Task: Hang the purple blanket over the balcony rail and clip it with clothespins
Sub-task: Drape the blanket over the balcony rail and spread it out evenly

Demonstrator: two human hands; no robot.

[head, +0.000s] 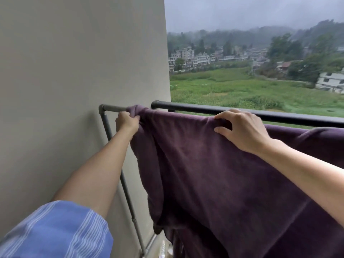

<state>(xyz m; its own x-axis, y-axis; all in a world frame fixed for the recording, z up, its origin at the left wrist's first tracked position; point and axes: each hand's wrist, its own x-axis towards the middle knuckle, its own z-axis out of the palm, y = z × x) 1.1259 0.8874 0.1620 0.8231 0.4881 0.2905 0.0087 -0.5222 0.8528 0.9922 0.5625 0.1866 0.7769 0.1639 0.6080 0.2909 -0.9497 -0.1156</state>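
Observation:
The purple blanket (214, 164) hangs in front of me, draped over a grey pipe rack bar (113, 108) that runs just inside the black balcony rail (204, 109). My left hand (127, 122) is closed around the blanket's bunched left corner next to the grey bar. My right hand (242, 130) rests on the blanket's top edge with fingers curled, pinching the fabric just below the black rail. The blanket's lower part falls out of view at the bottom. No clothespins are visible.
A plain grey wall (74, 90) fills the left. The rack's grey upright pipe (122, 174) slants down along it. Beyond the rail lie green fields and distant houses. A small white object (163, 248) shows at the floor below the blanket.

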